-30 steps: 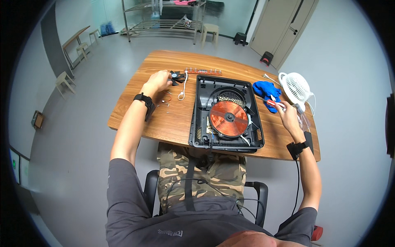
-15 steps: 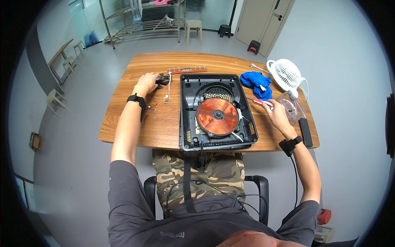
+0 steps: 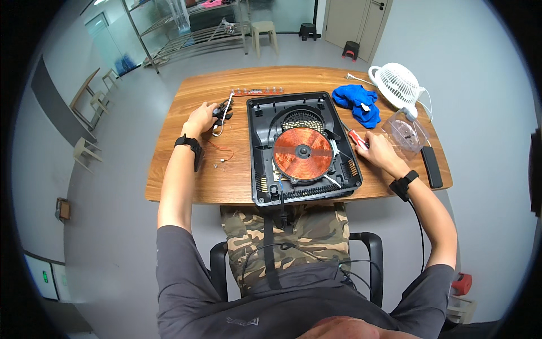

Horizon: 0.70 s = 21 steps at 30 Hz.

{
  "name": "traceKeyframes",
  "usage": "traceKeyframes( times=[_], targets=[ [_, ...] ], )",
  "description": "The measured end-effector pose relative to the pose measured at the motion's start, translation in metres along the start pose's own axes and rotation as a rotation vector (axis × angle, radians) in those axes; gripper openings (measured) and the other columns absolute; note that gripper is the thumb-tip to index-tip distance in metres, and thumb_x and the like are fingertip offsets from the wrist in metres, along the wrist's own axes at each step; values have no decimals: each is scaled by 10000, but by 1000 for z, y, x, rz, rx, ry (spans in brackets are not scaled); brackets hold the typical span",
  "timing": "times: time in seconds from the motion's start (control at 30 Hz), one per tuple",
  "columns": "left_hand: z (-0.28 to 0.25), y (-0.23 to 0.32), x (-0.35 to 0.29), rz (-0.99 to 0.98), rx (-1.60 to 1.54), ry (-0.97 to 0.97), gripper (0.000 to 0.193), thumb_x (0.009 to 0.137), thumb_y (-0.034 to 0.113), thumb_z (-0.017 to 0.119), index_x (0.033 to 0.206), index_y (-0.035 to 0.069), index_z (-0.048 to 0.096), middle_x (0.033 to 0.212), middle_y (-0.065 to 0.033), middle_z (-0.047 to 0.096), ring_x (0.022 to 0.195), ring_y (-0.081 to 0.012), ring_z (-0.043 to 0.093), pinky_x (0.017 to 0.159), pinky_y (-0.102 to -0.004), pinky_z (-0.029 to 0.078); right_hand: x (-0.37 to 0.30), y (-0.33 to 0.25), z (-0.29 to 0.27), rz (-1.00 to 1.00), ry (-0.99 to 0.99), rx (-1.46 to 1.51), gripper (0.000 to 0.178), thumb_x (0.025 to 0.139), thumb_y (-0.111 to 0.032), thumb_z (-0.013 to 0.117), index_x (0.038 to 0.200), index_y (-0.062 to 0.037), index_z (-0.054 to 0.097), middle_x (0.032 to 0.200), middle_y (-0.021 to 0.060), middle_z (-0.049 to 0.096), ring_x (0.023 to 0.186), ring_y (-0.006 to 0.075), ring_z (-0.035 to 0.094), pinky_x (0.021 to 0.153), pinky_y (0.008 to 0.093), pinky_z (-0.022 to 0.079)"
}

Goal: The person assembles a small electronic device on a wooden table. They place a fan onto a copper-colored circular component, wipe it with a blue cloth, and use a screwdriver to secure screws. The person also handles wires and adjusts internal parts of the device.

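An opened induction cooker base [image 3: 261,121], a black plastic casing, lies in the middle of the wooden table. Inside it sits a round copper coil [image 3: 288,150], with a vented ring behind. My left hand [image 3: 201,117] is closed around a small black part with blade-like pieces [image 3: 224,114], probably a fan, left of the casing. A white cable [image 3: 227,107] hangs beside that part. At the casing's right edge my right hand [image 3: 381,151] grips a screwdriver [image 3: 355,138] with a red and white handle. Its tip is hard to make out.
Behind the left hand lies a strip circuit board [image 3: 257,92]. Orange wire [image 3: 223,148] and small bits lie nearer me. To the right are a blue cloth [image 3: 357,101], white basket-like fan cover [image 3: 397,85], clear plastic container [image 3: 407,135] and black bar [image 3: 432,166].
The whole view has shifted slightly. My right hand has moved closer to the casing with the screwdriver. By my left hand, the white cable lies differently and more orange wire shows.
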State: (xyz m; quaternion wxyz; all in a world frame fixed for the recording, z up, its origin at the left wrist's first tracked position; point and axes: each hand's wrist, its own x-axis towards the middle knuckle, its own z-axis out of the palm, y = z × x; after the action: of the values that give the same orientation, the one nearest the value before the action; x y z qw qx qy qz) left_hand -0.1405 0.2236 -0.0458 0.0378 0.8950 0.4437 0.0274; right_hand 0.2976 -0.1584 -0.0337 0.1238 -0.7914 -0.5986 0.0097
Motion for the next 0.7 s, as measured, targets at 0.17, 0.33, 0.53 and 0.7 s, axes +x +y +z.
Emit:
traceKeyframes(
  times=[0.17,0.33,0.53,0.7],
  targets=[
    [-6,-2,-3,18,-54,8,443,892,154,700,1324,155,602,1256,-185,656,1196,-378,610,1000,-463,514,4,-5,2,2,-49,-13,465,877,-369,705,1053,50,611,867,310,689,844,474,684,778,539,549],
    [-28,19,-16,-8,-41,109,432,849,135,715,1270,101,628,1165,-193,697,1143,-383,633,966,-471,518,3,-4,2,15,-71,-28,450,875,-393,698,1010,35,657,879,304,697,863,474,688,801,545,551],
    [-40,16,-33,105,-52,176,350,856,108,699,1196,43,644,1155,-204,655,1104,-423,621,954,-492,511,13,-11,-7,65,-113,-64,576,870,-555,692,925,18,701,901,286,711,874,441,706,793,518,564],
    [-33,5,-41,95,-65,232,344,890,123,673,1220,42,620,1212,-203,634,1125,-416,615,993,-485,503,25,-18,-19,112,-92,-55,613,887,-580,664,882,32,703,875,275,715,866,438,710,785,521,570]
  ],
)
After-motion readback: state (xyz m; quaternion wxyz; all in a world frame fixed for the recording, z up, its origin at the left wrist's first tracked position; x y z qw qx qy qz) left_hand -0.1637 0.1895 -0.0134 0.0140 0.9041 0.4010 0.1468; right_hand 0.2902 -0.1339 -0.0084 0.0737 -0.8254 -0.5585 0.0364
